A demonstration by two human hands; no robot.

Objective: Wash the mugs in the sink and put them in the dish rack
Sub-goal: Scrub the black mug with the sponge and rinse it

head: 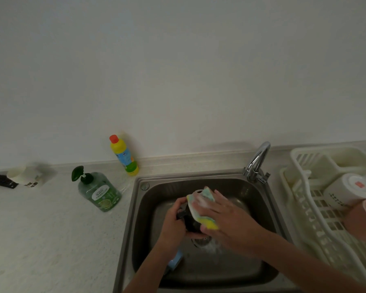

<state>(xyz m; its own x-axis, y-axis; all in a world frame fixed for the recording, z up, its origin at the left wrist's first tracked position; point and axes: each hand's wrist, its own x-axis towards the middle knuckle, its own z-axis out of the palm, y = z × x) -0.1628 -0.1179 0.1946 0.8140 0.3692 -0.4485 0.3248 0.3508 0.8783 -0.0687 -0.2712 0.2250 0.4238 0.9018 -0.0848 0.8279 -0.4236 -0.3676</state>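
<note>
Scrubbing is under way: a dark mug is gripped by the left hand, a sponge pressed on by the right hand with fingers straight; rinsing is judged next.

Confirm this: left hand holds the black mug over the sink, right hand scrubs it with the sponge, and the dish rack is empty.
Wrong on the dish rack: the head view shows a white mug and a pink mug in it. The left hand does hold the black mug; the right hand presses the sponge.
</note>
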